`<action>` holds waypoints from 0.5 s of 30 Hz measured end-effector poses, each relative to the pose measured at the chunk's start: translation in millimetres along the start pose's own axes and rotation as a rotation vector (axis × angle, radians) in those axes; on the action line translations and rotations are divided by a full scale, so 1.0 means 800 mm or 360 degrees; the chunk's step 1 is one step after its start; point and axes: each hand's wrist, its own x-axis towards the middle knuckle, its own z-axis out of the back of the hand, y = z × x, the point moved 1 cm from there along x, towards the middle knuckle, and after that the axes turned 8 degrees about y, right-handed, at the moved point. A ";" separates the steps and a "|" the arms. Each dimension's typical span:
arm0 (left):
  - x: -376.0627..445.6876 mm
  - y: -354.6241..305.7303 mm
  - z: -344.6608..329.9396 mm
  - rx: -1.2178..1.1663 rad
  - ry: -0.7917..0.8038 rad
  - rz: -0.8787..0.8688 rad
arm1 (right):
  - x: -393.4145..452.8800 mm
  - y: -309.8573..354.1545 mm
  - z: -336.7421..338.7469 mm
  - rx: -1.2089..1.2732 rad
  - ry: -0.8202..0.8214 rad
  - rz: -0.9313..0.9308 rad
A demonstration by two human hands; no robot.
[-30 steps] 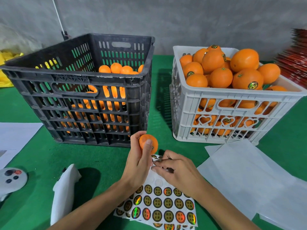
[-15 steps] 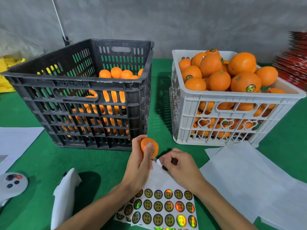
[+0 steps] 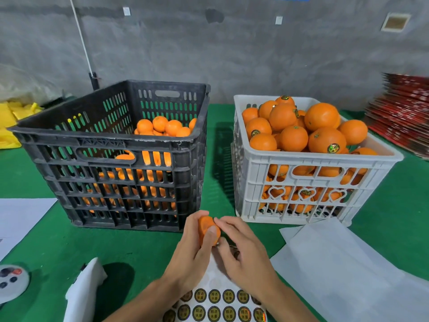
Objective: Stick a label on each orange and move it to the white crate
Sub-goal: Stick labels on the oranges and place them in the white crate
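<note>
A bare grey concrete wall backs a green-covered surface [image 3: 58, 242] that carries 2 crates side by side. Close to the camera, the left hand [image 3: 192, 252] wraps its fingers [image 3: 210, 233] around a small orange [image 3: 207, 225], thumb across the front, holding it clear of the surface just in front of the black crate [image 3: 111, 163]. The right hand [image 3: 246, 254] touches the orange from the right with its fingers [image 3: 224, 223] partly curled; a small glint shows at the fruit's lower edge, but whether a label is pinched there, or already pressed on, cannot be told. Just below both hands lies the label sheet [image 3: 220, 303], its near rows of round gold stickers intact and the rows under the hands peeled bare. The black crate to the left holds unlabelled oranges heaped toward its right side; the white crate [image 3: 301, 180] to the right is piled above its rim, several fruits showing stickers. White paper sheets [image 3: 336, 263] lie at the right, a crumpled white piece [image 3: 81, 291] at the left. The main risk, as I judge it, is the label: pressed on a curved, dimpled peel with only fingertip contact, it could crease, land half-stuck or cling to the finger instead. The left thumb also covers much of the front face, leaving little room. Afterward, the heaped white crate is the hazard: an orange set on that mound could roll off, or dislodge others over the rim.
</note>
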 end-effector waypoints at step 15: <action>0.079 -0.222 0.059 0.0220 -0.0163 -0.0753 | 0.081 0.068 0.209 -0.0888 -0.1190 0.0206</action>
